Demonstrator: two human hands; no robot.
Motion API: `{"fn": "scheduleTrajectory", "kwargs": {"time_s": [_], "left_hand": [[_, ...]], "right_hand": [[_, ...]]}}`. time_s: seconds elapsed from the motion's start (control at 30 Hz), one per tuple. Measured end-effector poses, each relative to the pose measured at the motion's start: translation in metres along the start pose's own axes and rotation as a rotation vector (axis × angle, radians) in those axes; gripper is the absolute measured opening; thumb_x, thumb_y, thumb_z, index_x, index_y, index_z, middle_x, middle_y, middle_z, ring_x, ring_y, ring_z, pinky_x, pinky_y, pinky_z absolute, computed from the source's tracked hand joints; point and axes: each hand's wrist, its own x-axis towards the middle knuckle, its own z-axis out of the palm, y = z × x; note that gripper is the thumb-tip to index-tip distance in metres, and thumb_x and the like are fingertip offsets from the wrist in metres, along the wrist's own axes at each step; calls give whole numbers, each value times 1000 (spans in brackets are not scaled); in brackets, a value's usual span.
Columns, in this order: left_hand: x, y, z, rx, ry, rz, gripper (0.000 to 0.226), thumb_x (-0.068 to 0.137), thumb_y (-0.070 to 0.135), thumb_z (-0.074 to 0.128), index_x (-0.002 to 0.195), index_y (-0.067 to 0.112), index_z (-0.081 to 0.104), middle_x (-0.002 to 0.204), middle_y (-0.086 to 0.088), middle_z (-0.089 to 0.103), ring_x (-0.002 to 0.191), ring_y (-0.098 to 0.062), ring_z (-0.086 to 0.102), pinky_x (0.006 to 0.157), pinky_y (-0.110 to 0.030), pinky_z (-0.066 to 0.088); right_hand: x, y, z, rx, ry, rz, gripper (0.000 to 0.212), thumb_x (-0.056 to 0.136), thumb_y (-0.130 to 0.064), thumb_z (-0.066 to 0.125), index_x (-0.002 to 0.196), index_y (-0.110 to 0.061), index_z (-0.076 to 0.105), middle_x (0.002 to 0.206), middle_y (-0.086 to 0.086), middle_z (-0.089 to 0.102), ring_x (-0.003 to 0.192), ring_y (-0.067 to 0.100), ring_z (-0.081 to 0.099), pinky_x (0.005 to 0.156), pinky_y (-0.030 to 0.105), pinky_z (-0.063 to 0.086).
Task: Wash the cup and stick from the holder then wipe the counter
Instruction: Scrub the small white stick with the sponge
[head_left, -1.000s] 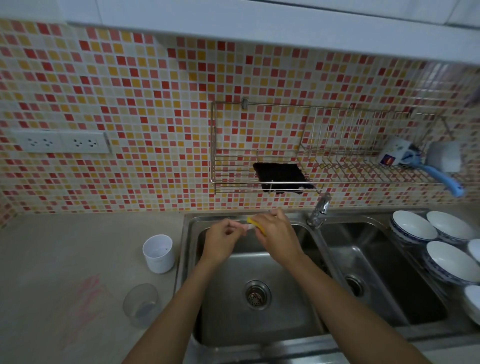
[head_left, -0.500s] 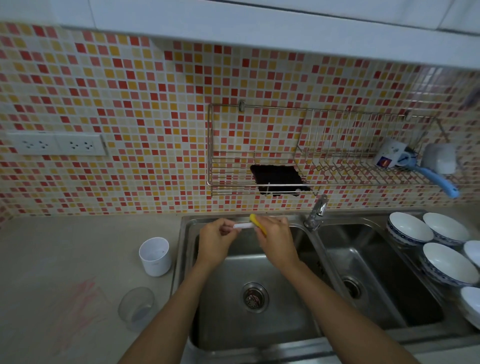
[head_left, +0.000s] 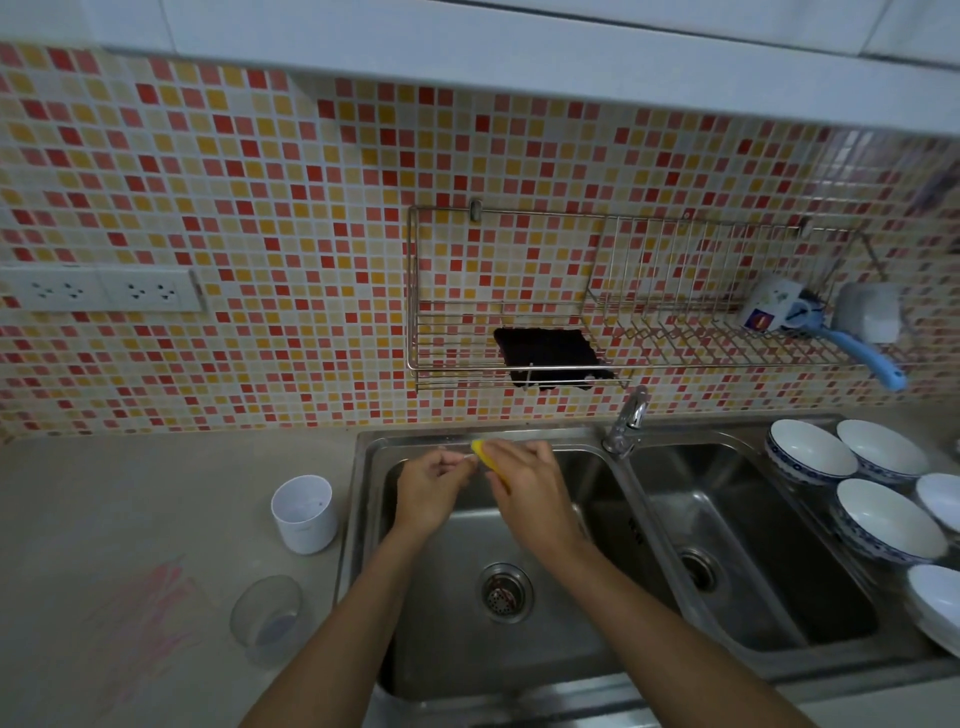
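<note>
**Clerk:** Item one, the hands?

**Keeper:** We log the left hand (head_left: 431, 488) pinching one end of a thin white stick (head_left: 469, 457), fingers curled on it. The right hand (head_left: 524, 488) grips a yellow sponge (head_left: 485, 457), soft and oblong, pressed on the stick's other end. We place both over the far edge of the left basin of a brushed-steel double sink (head_left: 410, 436).

**Clerk:** Vessels?

**Keeper:** We list a white cup (head_left: 304, 512), cylindrical and matte, upright on the counter (head_left: 130, 493) just left of the sink. Nearer stands a clear tumbler (head_left: 267, 618), also upright.

**Clerk:** Surface and room?

**Keeper:** The counter is pale and smooth, with faint pink streaks (head_left: 150, 608) at near left. The mosaic wall (head_left: 260, 208) has small red, orange and cream squares. We add a wire rack (head_left: 519, 366) holding a dark cloth (head_left: 550, 358), a chrome tap (head_left: 628, 421), and blue-rimmed white bowls (head_left: 810, 452) at right.

**Clerk:** Change from half a second ago?

**Keeper:** We note the right hand has moved left toward the left hand, so less stick shows between them. Both vessels stand where they were.
</note>
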Motion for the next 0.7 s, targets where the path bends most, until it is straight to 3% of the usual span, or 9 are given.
{"fn": "scheduleTrajectory", "kwargs": {"time_s": [0.1, 0.17, 0.27, 0.4, 0.53, 0.63, 0.7], "left_hand": [[-1, 6, 3, -28, -57, -40, 8, 84, 13, 68, 85, 5, 70, 84, -11, 73, 78, -18, 66, 82, -35, 54], [-2, 9, 1, -12, -109, -24, 11, 84, 14, 69, 88, 3, 70, 87, -14, 73, 79, -18, 65, 82, -34, 54], [0, 9, -5, 142, -149, 100, 15, 81, 19, 72, 91, 9, 70, 84, -6, 72, 76, -11, 65, 75, -22, 52], [0, 13, -9, 372, -200, 278, 17, 80, 13, 74, 95, 19, 70, 84, 6, 70, 76, -3, 63, 71, -12, 50], [-1, 20, -6, 452, -120, 352, 12, 82, 15, 73, 93, 16, 71, 79, 14, 66, 73, 3, 61, 68, -4, 46], [1, 19, -2, 367, -46, 319, 11, 82, 16, 72, 93, 13, 71, 81, 10, 69, 75, 0, 64, 68, -5, 48], [1, 18, 1, 312, -25, 285, 10, 82, 17, 72, 91, 11, 71, 81, 7, 71, 77, -3, 66, 69, -9, 51]], "right_hand": [[10, 11, -7, -43, 17, 51, 37, 79, -16, 73, 115, -19, 65, 112, -5, 69, 93, 16, 52, 78, 31, 48], [14, 18, -11, -91, -19, 17, 28, 81, -20, 71, 109, -20, 67, 103, -6, 71, 88, 12, 48, 74, 26, 43], [15, 25, -14, -148, -69, -85, 22, 84, -21, 67, 106, -22, 66, 99, -8, 70, 85, 7, 37, 72, 22, 35], [20, 32, -19, -190, -128, -126, 25, 85, -22, 63, 110, -22, 65, 101, -7, 70, 87, 11, 43, 76, 28, 43], [21, 30, -23, -135, -72, -125, 28, 85, -19, 66, 112, -21, 67, 105, -6, 70, 89, 13, 47, 78, 26, 43], [17, 20, -21, 12, 42, 13, 33, 84, -19, 68, 117, -19, 66, 114, -5, 69, 95, 13, 49, 81, 22, 41], [10, 8, -15, 76, 41, 12, 36, 85, -18, 68, 122, -19, 64, 119, -6, 66, 96, 15, 49, 83, 20, 41]]}}
